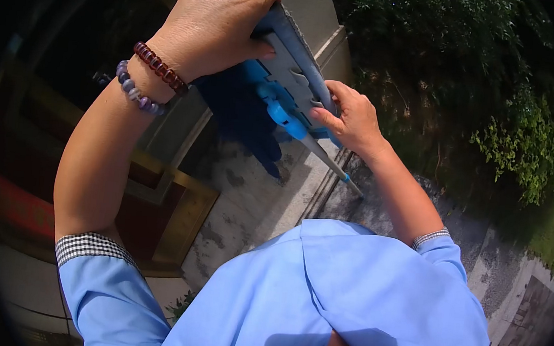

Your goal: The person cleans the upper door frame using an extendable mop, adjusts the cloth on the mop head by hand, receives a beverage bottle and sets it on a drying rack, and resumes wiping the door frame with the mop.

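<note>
A blue-and-grey flat mop (294, 66) with a long rectangular head was held up in front of the person, at the far middle of the scene, clear of the ground. The long axis of its head ran aslant, from the far left down to the nearer right. A grey-blue cloth pad (293, 37) edged the head on its far right side, while the grey plate and bright blue plastic joint (282, 113) faced left and near. From the joint a slim pale grey pole (325, 152) slanted away to the right and near, downward over the paving, with a light blue band (347, 178) close to its visible end.

The left hand (214, 22) had its grip closed round the far left end of the head, the thumb bent over onto the plate side. The right hand (355, 119) pinched the nearer right end between thumb and fingers, a narrower grip. Two bracelets circled the left wrist: dark red beads (161, 67) and purple-grey beads (138, 88). The person's light blue shirt (248, 276) had black-and-white checked cuffs (96, 247).

Left of the pole lay a pale stone floor (239, 193), beside a brown and gold door frame (187, 224). Dark green bushes (434, 28) filled the far right, and grey paving (480, 257) stretched out on the near right.
</note>
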Tool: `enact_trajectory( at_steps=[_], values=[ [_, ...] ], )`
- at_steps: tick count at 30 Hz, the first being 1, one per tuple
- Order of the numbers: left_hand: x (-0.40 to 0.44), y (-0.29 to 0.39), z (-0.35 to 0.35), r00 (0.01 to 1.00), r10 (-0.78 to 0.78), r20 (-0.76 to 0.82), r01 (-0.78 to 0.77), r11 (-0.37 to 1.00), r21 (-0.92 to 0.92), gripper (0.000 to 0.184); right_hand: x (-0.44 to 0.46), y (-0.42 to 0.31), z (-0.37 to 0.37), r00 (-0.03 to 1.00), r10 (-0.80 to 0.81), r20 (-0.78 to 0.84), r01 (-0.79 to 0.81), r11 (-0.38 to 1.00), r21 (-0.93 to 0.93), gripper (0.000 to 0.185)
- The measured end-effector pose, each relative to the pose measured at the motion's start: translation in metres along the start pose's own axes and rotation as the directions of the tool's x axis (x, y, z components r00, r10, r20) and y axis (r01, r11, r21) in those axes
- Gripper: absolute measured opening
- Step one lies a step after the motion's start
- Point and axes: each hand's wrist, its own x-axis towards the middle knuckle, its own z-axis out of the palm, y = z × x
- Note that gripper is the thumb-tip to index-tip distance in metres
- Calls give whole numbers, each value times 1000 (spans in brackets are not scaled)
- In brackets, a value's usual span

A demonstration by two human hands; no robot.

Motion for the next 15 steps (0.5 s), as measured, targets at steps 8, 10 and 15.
enact_trajectory(
  at_steps=[8, 10, 15],
  values=[
    [2, 7, -5, 1000, 4, -13, -4, 1000, -15, 45, 4, 5, -1, 998, -6, 68, 5, 1000, 19, 41],
    [2, 7, -3, 999, -36, -1, 36, 999, -2, 45, 5, -4, -9, 997, 17, 77, -17, 1000, -1, 45],
    [1, 9, -5, 997, -62, 35, 62, 998, 3, 46, 40, -33, -7, 994, -39, -98, 46, 997, 66, 48]
  ],
)
